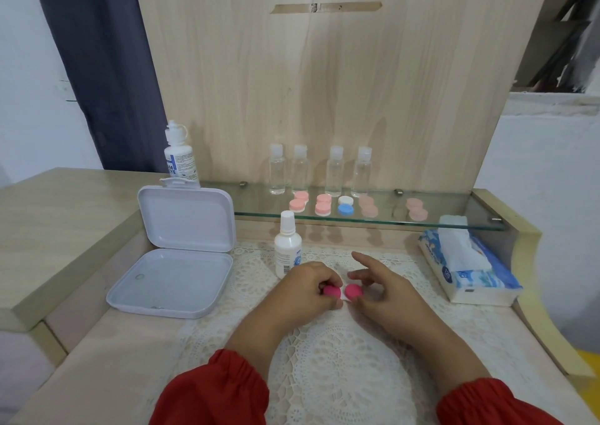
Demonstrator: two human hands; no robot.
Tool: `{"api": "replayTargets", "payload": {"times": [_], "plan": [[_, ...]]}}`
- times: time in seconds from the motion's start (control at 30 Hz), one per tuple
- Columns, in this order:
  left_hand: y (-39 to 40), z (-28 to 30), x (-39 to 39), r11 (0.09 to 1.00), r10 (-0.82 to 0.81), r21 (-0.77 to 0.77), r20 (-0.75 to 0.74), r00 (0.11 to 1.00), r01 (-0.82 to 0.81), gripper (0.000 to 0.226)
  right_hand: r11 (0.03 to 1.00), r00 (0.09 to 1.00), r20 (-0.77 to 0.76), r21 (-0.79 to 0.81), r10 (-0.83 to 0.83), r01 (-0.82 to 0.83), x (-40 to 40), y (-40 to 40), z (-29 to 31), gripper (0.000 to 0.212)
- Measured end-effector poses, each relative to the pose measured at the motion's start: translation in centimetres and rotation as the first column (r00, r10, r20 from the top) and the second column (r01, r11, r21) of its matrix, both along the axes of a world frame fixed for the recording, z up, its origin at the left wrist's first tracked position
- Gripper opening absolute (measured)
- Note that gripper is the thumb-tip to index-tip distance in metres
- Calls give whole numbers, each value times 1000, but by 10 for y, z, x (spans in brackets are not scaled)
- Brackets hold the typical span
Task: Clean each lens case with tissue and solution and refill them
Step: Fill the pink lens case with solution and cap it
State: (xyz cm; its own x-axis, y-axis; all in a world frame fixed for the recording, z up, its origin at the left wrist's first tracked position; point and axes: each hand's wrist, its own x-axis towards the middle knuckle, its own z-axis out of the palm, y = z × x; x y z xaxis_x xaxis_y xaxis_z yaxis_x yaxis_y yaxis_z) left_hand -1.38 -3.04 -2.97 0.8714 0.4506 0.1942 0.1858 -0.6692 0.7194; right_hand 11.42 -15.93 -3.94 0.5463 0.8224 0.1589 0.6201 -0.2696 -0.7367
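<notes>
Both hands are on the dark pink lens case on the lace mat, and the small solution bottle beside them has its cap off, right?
Not quite. The head view shows the small solution bottle with its white cap on. The rest holds: left hand and right hand are both on the dark pink lens case over the lace mat.

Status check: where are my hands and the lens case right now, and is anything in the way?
Left hand and right hand both pinching the pink lens case, caps on. Solution bottle upright just behind. Nothing in the way.

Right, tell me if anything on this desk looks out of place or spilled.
Nothing looks spilled or knocked over. One oddity: the open white plastic box holds a small clear ring, possibly a loose lens, on its floor. The large white solution bottle has its cap flipped open.
</notes>
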Motion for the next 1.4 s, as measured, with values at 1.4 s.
{"api": "replayTargets", "payload": {"times": [1.4], "plan": [[0, 0, 1, 1000, 2, 0, -7, 1000, -2, 27, 1000, 997, -75, 4, 8, -7, -6, 0, 4, 86]]}}
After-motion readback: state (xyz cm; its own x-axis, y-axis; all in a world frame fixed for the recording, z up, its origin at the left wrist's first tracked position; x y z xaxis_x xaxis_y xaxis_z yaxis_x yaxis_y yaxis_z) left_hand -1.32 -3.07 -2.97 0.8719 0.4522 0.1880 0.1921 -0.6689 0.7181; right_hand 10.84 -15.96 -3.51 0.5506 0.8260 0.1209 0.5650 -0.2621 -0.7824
